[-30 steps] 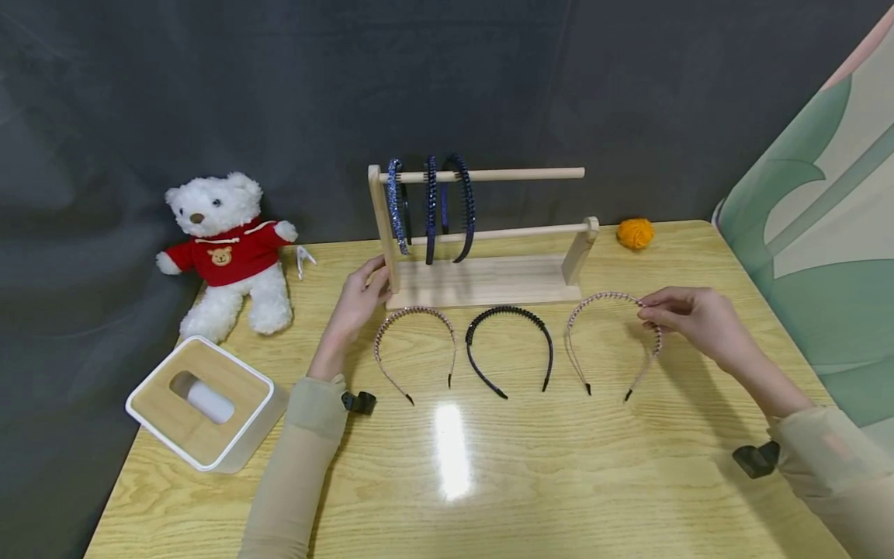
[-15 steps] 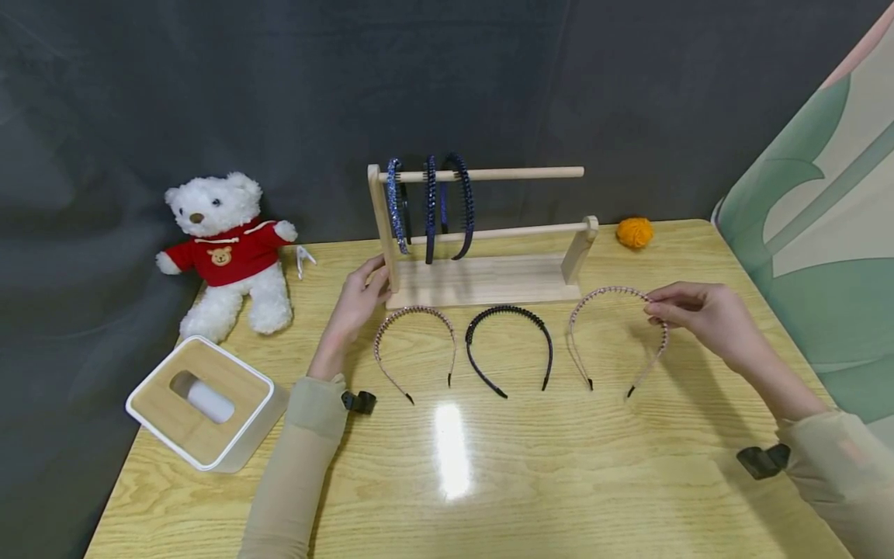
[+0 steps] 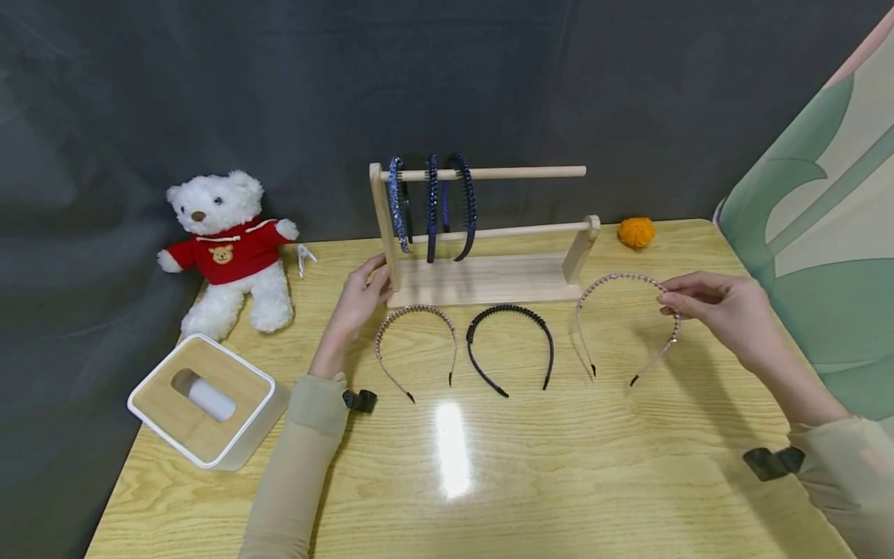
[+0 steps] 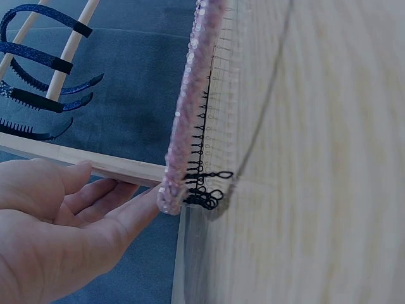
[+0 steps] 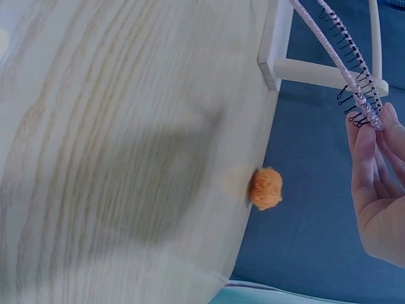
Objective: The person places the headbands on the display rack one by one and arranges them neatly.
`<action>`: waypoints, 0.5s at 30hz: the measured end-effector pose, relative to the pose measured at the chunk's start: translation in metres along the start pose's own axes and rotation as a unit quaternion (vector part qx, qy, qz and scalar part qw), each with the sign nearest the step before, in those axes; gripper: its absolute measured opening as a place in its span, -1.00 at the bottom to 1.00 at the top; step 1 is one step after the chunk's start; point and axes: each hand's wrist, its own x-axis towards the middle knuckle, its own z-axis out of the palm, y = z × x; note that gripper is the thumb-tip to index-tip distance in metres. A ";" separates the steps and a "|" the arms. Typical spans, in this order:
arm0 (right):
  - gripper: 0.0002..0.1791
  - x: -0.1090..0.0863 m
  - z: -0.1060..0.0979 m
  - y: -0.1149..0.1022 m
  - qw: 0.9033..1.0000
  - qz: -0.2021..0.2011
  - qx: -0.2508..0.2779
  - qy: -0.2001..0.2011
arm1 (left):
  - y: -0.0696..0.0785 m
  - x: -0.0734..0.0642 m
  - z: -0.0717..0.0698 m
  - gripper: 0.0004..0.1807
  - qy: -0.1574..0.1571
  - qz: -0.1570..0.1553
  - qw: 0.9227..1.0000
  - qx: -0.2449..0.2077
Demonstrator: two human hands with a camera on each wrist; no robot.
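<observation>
My right hand [image 3: 726,310] pinches a pink beaded headband [image 3: 621,276] between thumb and fingers at the right side of its arch. In the right wrist view its comb teeth show and the headband is off the table. At the left end of a wooden headband rack [image 3: 489,281], my left hand [image 3: 359,299] grips the upright, thumb on one side and fingers on the other. On the rack's upper bar hang a glittery blue headband [image 3: 396,202] and two dark blue ones. Another pink headband [image 3: 417,309] and a black headband [image 3: 508,308] lie in front.
On the left sit a white teddy bear [image 3: 233,260] in a red sweater and a white box [image 3: 251,442] with a wooden lid. A small white clip-like object [image 3: 302,260] lies beside the bear. An orange ball [image 3: 636,232] is at the back right edge.
My right hand has lifted the pink headband and carried it a little up and to the right. The left hand stays at the rack.
</observation>
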 end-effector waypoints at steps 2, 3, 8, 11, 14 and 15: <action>-0.90 -0.001 -0.001 -0.004 1.000 0.003 -0.006 0.009 | 0.000 0.001 0.000 -0.46 -0.002 0.001 1.000 -0.002; -0.90 -0.001 -0.002 -0.007 1.000 0.003 -0.008 0.012 | 0.000 0.001 0.000 -0.46 -0.002 0.000 1.000 -0.003; -0.88 -0.003 -0.003 -0.015 0.999 0.009 -0.017 0.025 | 0.000 0.002 0.001 -0.46 0.001 -0.004 1.000 -0.002; -0.87 -0.003 -0.003 -0.018 0.999 0.008 -0.011 0.031 | 0.000 0.001 0.000 -0.46 0.001 -0.002 1.000 0.001; -0.87 -0.003 -0.003 -0.021 0.999 0.001 -0.005 0.036 | 0.000 0.001 0.000 -0.46 0.003 0.000 1.000 0.004; -0.86 -0.003 -0.003 -0.022 0.999 0.000 -0.003 0.037 | 0.000 0.001 0.000 -0.46 0.002 0.000 1.000 0.005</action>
